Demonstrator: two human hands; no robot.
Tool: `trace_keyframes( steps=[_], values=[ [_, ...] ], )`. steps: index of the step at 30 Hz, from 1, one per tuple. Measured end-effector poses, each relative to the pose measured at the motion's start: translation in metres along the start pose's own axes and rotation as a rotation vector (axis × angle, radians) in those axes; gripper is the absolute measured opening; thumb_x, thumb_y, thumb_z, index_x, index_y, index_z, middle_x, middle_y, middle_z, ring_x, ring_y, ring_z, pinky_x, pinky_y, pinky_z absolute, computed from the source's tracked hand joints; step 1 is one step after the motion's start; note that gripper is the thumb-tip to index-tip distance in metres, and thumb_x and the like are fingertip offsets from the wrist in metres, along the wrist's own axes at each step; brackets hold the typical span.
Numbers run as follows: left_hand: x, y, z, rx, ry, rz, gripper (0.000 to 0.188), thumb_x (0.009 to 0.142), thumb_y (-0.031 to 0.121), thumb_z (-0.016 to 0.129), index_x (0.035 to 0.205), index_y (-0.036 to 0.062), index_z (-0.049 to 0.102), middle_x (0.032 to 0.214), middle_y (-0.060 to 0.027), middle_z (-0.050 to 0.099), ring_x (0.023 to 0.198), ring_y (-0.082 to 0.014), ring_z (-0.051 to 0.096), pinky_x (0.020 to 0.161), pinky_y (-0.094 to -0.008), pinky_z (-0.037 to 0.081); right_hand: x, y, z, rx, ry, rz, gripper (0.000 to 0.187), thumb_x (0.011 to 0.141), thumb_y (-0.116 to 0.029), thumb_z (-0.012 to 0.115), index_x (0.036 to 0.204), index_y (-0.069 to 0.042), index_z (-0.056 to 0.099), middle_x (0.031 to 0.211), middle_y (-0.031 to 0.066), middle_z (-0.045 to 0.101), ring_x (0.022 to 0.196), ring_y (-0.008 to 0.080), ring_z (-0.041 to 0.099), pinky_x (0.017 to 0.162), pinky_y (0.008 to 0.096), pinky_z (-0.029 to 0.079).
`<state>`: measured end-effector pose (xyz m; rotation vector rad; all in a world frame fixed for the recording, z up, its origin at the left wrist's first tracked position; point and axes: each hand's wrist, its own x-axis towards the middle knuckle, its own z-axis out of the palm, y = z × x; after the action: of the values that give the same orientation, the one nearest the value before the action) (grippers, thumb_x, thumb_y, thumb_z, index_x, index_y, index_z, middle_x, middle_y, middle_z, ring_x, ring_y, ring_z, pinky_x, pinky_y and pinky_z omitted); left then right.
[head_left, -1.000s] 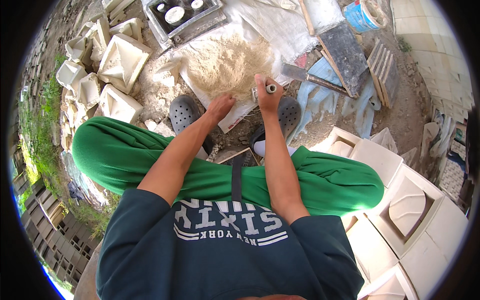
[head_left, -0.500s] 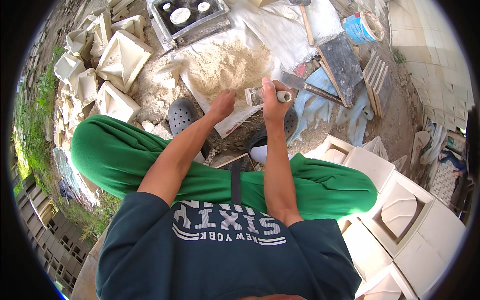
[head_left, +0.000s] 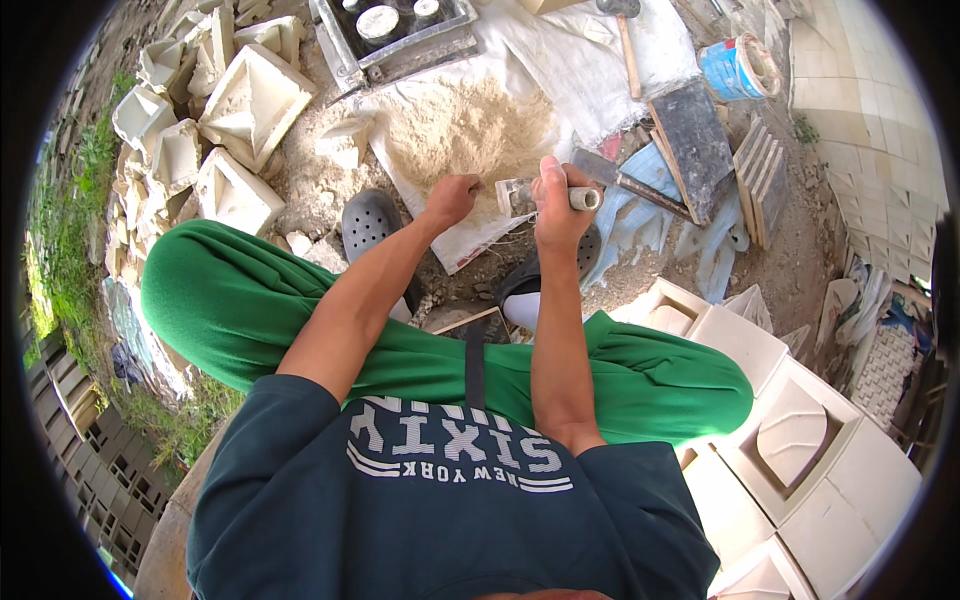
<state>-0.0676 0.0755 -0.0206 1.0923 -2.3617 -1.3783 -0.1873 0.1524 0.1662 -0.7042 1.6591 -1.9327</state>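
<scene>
My left hand [head_left: 453, 198] is closed, knuckles up, at the near edge of a heap of beige powder [head_left: 470, 125]. What its fingers hold, if anything, is hidden. To the right, my right hand [head_left: 562, 205] wraps round a short, dusty tool [head_left: 517, 197] with a flat whitish head on its left and a round, pipe-like end on its right. The tool's head is held above the white sheet [head_left: 475, 245], apart from my left hand. Just beyond my right hand lies a flat-bladed tool [head_left: 640, 188] with a long dark handle.
Pale cast blocks [head_left: 255, 105] are piled at the left, with more box-shaped casts [head_left: 790, 440] at the lower right. A dark metal mould [head_left: 395, 45] stands at the back. Towards the right are a mallet [head_left: 630, 50], a blue bucket [head_left: 735, 68], a dark board [head_left: 690, 140] and wooden slats [head_left: 758, 175].
The view has shifted a little, so the ground things sit slightly farther right. My left hand stays closed beside the powder, and my right hand keeps its grip on the dusty tool.
</scene>
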Motion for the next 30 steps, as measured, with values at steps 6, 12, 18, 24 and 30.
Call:
trace_keyframes(
  steps=[6, 12, 18, 24, 30],
  values=[
    [-0.007, -0.024, -0.006, 0.077, 0.085, 0.036, 0.018, 0.085, 0.013, 0.059, 0.099, 0.0056, 0.066, 0.091, -0.0192, 0.067, 0.087, -0.0394, 0.063, 0.076, -0.0470, 0.050, -0.002, 0.000, 0.002, -0.034, -0.024, 0.002, 0.046, 0.089, -0.005, 0.060, 0.052, -0.011, 0.032, 0.050, -0.0059, 0.032, 0.043, 0.0049, 0.027, 0.043, 0.0265, 0.022],
    [-0.021, -0.018, -0.015, 0.196, 0.036, -0.009, 0.021, 0.086, 0.016, 0.060, 0.103, 0.0044, 0.064, 0.094, -0.0180, 0.067, 0.089, -0.0376, 0.063, 0.077, -0.0454, 0.049, -0.016, 0.013, 0.004, -0.151, -0.114, 0.075, 0.037, 0.085, -0.009, 0.061, 0.055, -0.003, 0.040, 0.054, -0.0065, 0.036, 0.053, 0.0043, 0.031, 0.047, 0.0296, 0.023],
    [-0.026, -0.016, -0.020, 0.154, 0.075, -0.082, 0.017, 0.086, 0.015, 0.058, 0.098, 0.0035, 0.061, 0.100, -0.0185, 0.063, 0.094, -0.0399, 0.061, 0.080, -0.0482, 0.048, -0.042, 0.100, -0.007, -0.169, -0.042, 0.073, 0.035, 0.085, -0.007, 0.057, 0.056, -0.002, 0.038, 0.054, -0.0055, 0.033, 0.052, 0.0048, 0.031, 0.046, 0.0312, 0.022],
    [-0.045, -0.022, -0.020, 0.242, 0.038, -0.100, 0.017, 0.084, 0.014, 0.058, 0.098, 0.0039, 0.060, 0.099, -0.0188, 0.062, 0.095, -0.0411, 0.060, 0.081, -0.0488, 0.049, -0.033, 0.057, 0.006, -0.092, -0.075, 0.036, 0.031, 0.085, -0.006, 0.054, 0.056, -0.003, 0.043, 0.054, -0.0047, 0.042, 0.049, 0.0050, 0.037, 0.045, 0.0265, 0.028],
    [-0.038, -0.001, -0.033, 0.234, 0.116, -0.183, 0.022, 0.082, 0.008, 0.059, 0.104, 0.0048, 0.061, 0.106, -0.0180, 0.059, 0.102, -0.0383, 0.059, 0.084, -0.0473, 0.049, -0.036, 0.081, 0.022, -0.286, -0.222, -0.162, 0.032, 0.087, -0.009, 0.056, 0.060, 0.001, 0.041, 0.053, -0.0027, 0.038, 0.051, 0.0070, 0.035, 0.047, 0.0299, 0.028]
  ],
)
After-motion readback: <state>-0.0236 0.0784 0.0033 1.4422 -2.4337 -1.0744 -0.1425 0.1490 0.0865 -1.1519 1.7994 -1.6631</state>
